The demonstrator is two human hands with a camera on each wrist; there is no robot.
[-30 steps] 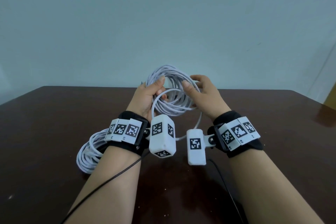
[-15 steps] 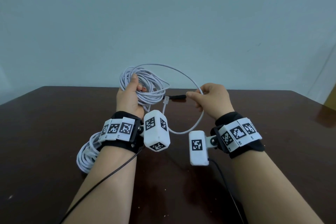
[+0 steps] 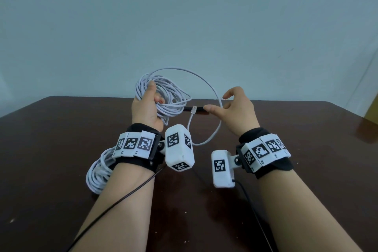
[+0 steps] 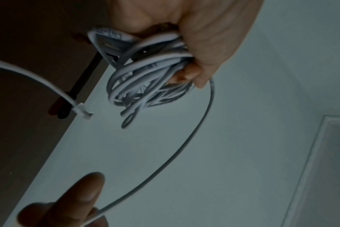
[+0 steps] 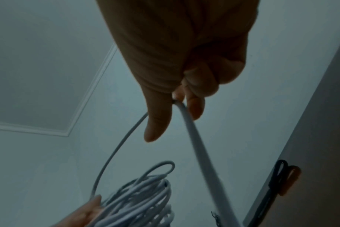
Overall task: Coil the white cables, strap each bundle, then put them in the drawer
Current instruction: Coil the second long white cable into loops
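Both forearms reach forward from the bottom of the head view, raised above a dark brown table. The left hand, left of centre, is turned thumb-up, its fingers and thumb curled round a coiled white cable, which it holds clear of the table at the height of the table's far edge. In the left wrist view the same bundle sits in the upper middle, wrapped by the fingers. From the top of the bundle one loose strand arcs up and right, passes through the right hand, curves down and back left, and ends in a clear plug hanging between the two hands.

The right hand, right of centre, has its index finger and thumb extended toward the left. The right wrist view shows the strand running between the thumb and the fingertips; whether they clamp it or only guide it cannot be told.

Two white cables are counted: the one in hand, and a second coil lying on the table at lower left, partly hidden under the left wrist. One black strap lies on the table behind the plug, near the far edge. Each wrist carries one band of black-and-white markers and one white camera block.
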